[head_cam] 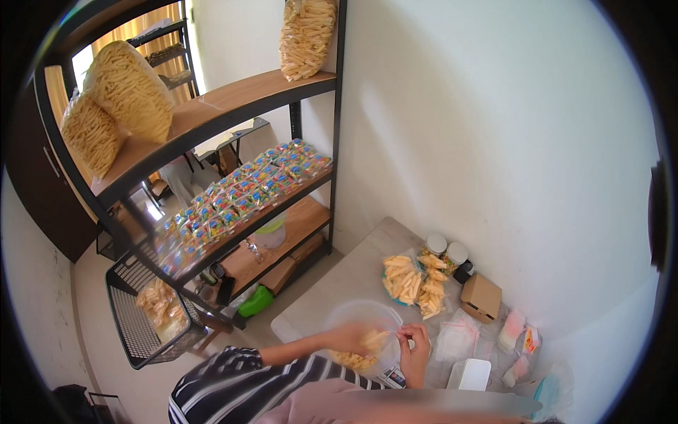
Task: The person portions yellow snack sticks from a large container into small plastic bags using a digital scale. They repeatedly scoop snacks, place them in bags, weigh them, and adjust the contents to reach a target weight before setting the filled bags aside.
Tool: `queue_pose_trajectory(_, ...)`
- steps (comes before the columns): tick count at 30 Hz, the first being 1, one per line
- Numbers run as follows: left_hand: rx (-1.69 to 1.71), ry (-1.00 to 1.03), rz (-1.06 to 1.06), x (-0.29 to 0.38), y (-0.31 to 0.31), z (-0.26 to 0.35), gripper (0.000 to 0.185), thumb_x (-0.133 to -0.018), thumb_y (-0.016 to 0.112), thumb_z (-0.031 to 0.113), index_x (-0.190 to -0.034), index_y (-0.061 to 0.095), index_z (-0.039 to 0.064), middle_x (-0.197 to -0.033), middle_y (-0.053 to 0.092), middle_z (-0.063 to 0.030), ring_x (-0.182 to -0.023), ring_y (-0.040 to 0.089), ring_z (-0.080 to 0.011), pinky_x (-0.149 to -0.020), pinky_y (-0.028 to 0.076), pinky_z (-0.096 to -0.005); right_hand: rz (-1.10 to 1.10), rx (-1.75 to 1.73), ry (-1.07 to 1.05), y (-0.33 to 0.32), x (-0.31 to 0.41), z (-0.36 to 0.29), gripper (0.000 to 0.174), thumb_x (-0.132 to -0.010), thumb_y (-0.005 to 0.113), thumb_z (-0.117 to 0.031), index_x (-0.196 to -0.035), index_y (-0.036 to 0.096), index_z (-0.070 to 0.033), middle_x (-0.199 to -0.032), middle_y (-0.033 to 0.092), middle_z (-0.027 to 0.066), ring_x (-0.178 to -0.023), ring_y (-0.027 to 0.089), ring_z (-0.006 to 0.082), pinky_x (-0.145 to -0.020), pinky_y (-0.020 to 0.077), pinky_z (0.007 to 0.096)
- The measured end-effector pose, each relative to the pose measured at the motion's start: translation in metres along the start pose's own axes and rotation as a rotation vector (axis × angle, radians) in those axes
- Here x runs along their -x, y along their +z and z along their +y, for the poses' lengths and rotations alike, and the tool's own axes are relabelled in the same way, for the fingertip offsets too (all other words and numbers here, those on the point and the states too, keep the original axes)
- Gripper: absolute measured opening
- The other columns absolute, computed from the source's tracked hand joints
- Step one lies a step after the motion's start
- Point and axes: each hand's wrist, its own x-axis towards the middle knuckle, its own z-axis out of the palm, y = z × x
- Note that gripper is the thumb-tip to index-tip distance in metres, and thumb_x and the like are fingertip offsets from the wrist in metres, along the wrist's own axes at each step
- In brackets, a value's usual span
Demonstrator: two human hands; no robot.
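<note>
My left hand (347,339), blurred, is over a round clear plastic tub (344,312) with pale yellow snack sticks (356,361) in its bottom. Sticks show at its fingertips, in its grasp as far as the blur lets me see. Pinched in the fingers of my right hand (416,347) is the edge of a clear plastic bag (393,324), at the tub's right side. A digital scale (393,377) shows partly below the tub. Farther up the table (323,297), filled snack bags (433,291) lie beside a heap of bagged sticks (403,280).
Two lidded jars (436,245), a cardboard box (482,298), flat plastic bags (456,339) and a white container (470,375) line the table's right side. A shelving rack (254,95) with bagged snacks and candy packets (249,193) stands left. A plastic basket (124,318) sits below it.
</note>
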Motion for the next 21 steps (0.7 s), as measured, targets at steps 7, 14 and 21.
queue_pose_trajectory(7, -0.102, -0.166, 0.005, -0.007, 0.001, -0.008, 0.073, -0.078, 0.081, 0.023, -0.144, 0.051, 0.013, -0.131, 0.061, -0.0191, -0.121, 0.058, -0.0347, -0.103, 0.044, -0.0438, 0.022, -0.017, 0.014, -0.006, -0.001, 0.008, 0.01, -0.083, 0.07, 0.007, -0.09, 0.066, 0.001, -0.099, 0.062, 0.0126, -0.086, 0.063, 0.0211, -0.076, 0.0523, 0.0297)
queue_pose_trajectory(14, -0.14, -0.105, 0.024, -0.011, 0.0, -0.004, 0.077, -0.077, 0.08, 0.02, -0.147, 0.048, 0.018, -0.134, 0.061, -0.0171, -0.121, 0.059, -0.0348, -0.103, 0.044, -0.0444, -0.016, -0.001, 0.004, -0.01, 0.004, 0.008, 0.009, -0.084, 0.069, 0.005, -0.091, 0.066, 0.001, -0.1, 0.062, 0.0129, -0.087, 0.063, 0.022, -0.077, 0.0522, 0.0304)
queue_pose_trajectory(21, -0.125, 0.061, -0.021, -0.003, -0.004, 0.019, 0.086, -0.075, 0.084, 0.026, -0.15, 0.043, 0.014, -0.143, 0.054, -0.0163, -0.131, 0.052, -0.0352, -0.109, 0.041, -0.0439, -0.08, 0.084, -0.067, -0.017, 0.01, -0.002, 0.009, -0.086, 0.066, 0.005, -0.092, 0.067, 0.0, -0.101, 0.063, 0.0125, -0.089, 0.064, 0.0243, -0.079, 0.0518, 0.0317)
